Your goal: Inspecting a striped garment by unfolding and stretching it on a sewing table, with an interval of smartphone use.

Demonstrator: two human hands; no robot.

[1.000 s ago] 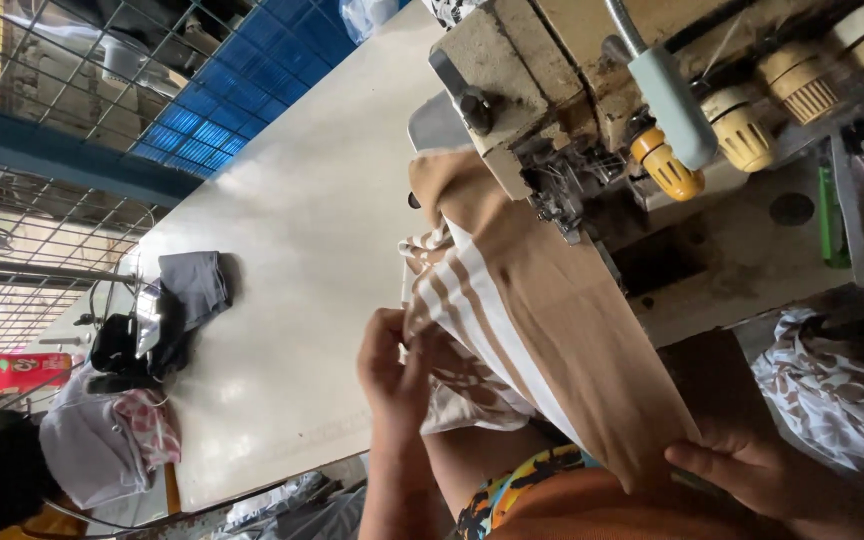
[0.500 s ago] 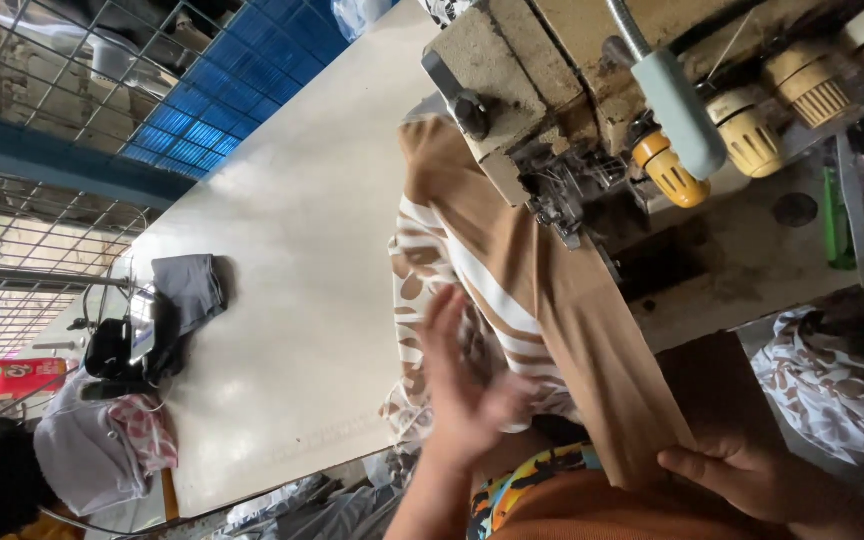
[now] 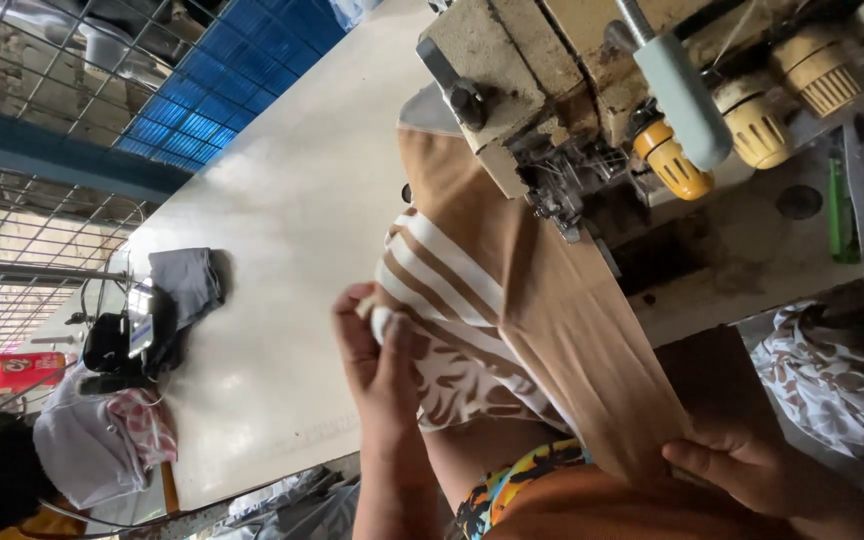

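Left hand (image 3: 377, 350) grip pinching striped cloth (image 3: 452, 290), right hand (image 3: 742, 465) grip holding tan fabric (image 3: 552, 320), sewing machine (image 3: 592, 90) close ahead

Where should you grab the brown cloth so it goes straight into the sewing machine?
Probably the brown cloth is best held at its near end, from the side opposite the sewing machine, as the right hand does: the strip runs straight from there to the needle.

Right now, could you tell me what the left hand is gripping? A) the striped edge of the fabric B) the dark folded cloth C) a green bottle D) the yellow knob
A: the left hand pinches the brown-and-white striped fabric beside the sewing machine.
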